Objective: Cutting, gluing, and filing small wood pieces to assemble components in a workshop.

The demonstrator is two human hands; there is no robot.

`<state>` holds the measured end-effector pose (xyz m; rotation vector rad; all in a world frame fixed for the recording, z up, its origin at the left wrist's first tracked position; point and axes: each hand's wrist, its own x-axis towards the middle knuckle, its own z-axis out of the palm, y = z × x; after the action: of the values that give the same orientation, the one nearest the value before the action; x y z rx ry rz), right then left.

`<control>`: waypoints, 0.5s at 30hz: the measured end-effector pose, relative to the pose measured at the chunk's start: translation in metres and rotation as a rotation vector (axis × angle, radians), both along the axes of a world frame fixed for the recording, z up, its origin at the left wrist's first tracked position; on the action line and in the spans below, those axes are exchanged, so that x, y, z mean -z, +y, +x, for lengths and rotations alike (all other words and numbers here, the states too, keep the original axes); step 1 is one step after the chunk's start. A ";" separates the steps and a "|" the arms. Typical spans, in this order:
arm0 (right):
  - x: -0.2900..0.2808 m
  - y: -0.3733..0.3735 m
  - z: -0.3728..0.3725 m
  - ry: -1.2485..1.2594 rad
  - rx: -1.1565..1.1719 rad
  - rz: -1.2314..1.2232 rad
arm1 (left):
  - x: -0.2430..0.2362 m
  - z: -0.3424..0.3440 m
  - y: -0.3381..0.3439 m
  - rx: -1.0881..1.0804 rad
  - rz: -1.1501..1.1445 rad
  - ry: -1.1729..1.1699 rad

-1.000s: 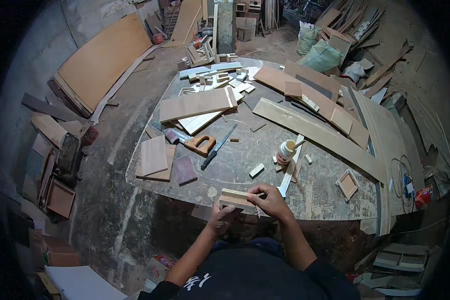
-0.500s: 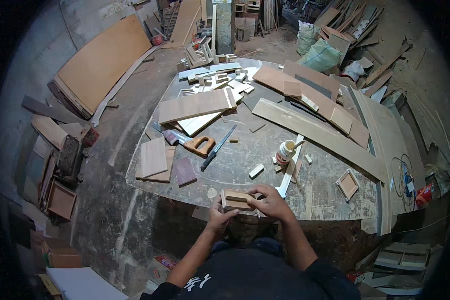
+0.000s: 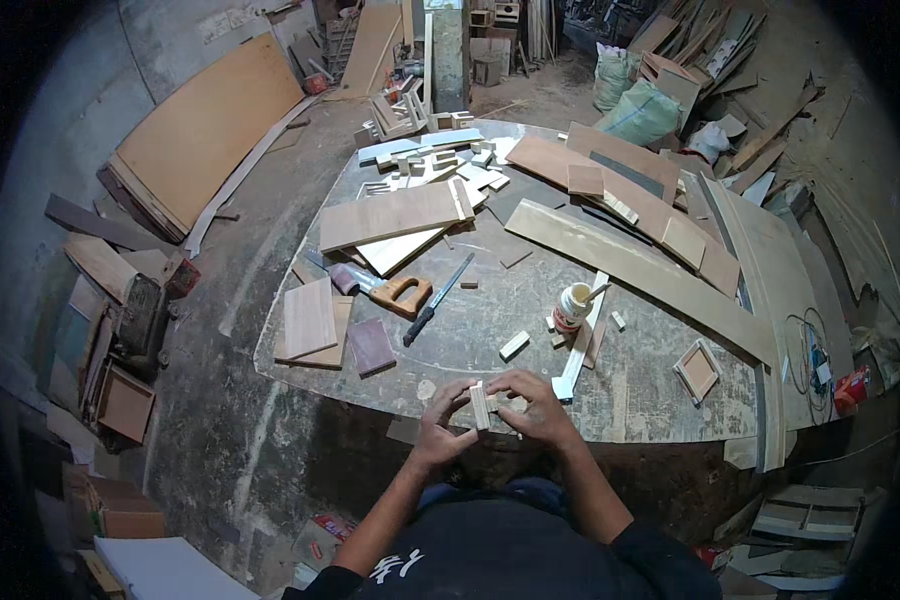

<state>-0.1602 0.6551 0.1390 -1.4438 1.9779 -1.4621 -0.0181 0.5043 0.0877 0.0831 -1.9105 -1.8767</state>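
A broad, grey, paint-smeared wooden table (image 3: 440, 352) with a curved left edge is filling the middle of the view. A long, straight, pale wooden board (image 3: 638, 277) is slanting across its right half. To the left, a broad light-brown wooden plank (image 3: 390, 215) is lying over paler boards, and a handsaw with an orange-brown wooden grip (image 3: 403, 296) is resting just below it. The person's left hand (image 3: 440, 425) is curling its fingers and thumb around a small, pale-edged wooden piece (image 3: 480, 407), which is sitting between both hands at the table's near edge; the right hand (image 3: 538, 405) is pinching its right side. A small square wooden frame (image 3: 697, 371) is lying farther right. A white round jar (image 3: 573, 310) is standing beyond the right hand, near a little pale wooden block (image 3: 515, 346).
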 end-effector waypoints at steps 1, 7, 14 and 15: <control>-0.001 0.000 0.000 -0.003 0.003 0.003 | 0.000 0.000 0.000 -0.009 -0.025 -0.006; -0.002 -0.001 0.003 -0.068 0.018 0.028 | 0.000 0.002 -0.004 -0.017 -0.066 -0.039; 0.002 -0.004 0.003 -0.019 0.022 0.031 | -0.004 0.001 -0.004 -0.016 -0.063 -0.015; 0.004 -0.004 0.005 -0.001 0.032 0.013 | -0.007 0.002 -0.002 -0.046 -0.074 -0.021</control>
<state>-0.1555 0.6507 0.1353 -1.4125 2.0146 -1.4603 -0.0165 0.5025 0.0943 0.1225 -1.9731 -1.7802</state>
